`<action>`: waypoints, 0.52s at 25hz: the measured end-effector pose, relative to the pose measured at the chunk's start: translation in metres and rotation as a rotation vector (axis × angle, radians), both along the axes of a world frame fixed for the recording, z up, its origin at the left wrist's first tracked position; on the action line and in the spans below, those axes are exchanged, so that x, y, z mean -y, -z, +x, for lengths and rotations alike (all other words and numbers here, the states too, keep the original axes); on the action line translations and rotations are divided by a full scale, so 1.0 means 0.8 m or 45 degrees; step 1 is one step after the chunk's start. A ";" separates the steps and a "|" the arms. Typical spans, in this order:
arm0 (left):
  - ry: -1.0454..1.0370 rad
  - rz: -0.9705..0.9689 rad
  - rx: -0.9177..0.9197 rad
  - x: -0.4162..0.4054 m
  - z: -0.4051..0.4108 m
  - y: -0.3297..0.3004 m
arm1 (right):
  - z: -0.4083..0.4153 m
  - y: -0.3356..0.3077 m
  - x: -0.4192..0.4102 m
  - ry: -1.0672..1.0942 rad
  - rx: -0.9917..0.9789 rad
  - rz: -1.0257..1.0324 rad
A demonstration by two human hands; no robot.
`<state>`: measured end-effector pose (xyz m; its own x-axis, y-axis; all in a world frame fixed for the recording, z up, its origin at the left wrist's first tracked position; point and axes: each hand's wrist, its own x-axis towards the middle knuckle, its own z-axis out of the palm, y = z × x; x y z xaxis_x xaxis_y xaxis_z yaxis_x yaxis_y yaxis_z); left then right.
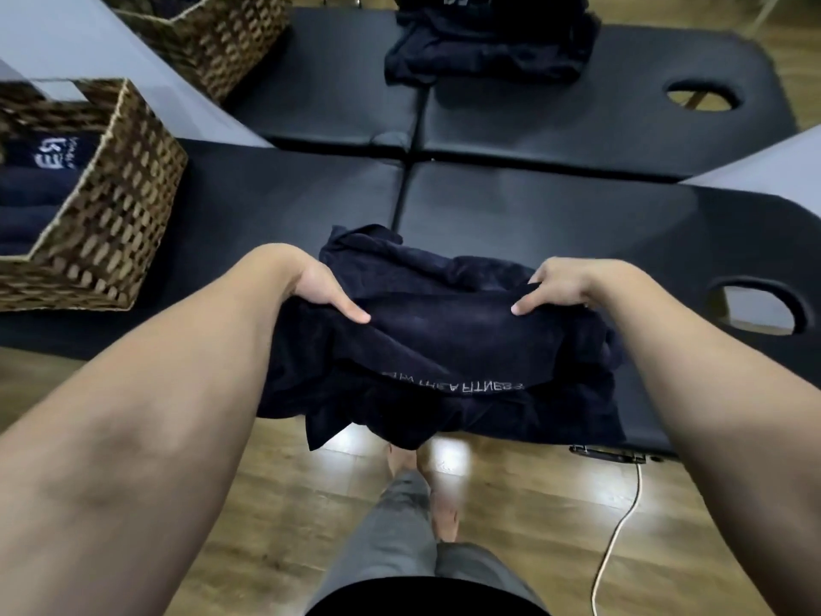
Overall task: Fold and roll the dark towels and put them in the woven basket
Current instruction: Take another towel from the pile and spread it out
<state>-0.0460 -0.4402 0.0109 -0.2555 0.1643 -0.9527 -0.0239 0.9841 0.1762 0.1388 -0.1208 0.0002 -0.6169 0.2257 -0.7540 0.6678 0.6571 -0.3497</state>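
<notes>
Your left hand (pixel 317 289) and right hand (pixel 553 284) each clench a top edge of the crumpled dark navy cloth towel (pixel 444 344), which sags between your grips over the near edge of the black padded table (pixel 555 206); the brown woven basket (pixel 111 206) sits well left of your left grip, rolled towels inside
</notes>
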 end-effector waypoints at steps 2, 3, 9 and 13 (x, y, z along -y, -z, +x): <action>0.053 0.196 -0.392 -0.006 -0.008 0.021 | 0.002 0.022 -0.008 0.047 -0.279 0.245; 0.043 0.313 -0.576 -0.007 -0.006 0.033 | 0.004 0.033 -0.008 0.077 -0.344 0.293; 0.074 0.499 -0.967 -0.040 -0.044 0.119 | -0.038 0.097 -0.017 0.126 -0.480 0.405; 0.250 0.447 -1.211 -0.078 -0.102 0.153 | -0.086 0.131 -0.036 0.112 -0.502 0.508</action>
<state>-0.1275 -0.3774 -0.1114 -0.8170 0.5143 -0.2608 0.4312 0.8451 0.3160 0.0699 -0.0918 -0.1047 -0.8003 0.5093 -0.3164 0.5955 0.7369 -0.3199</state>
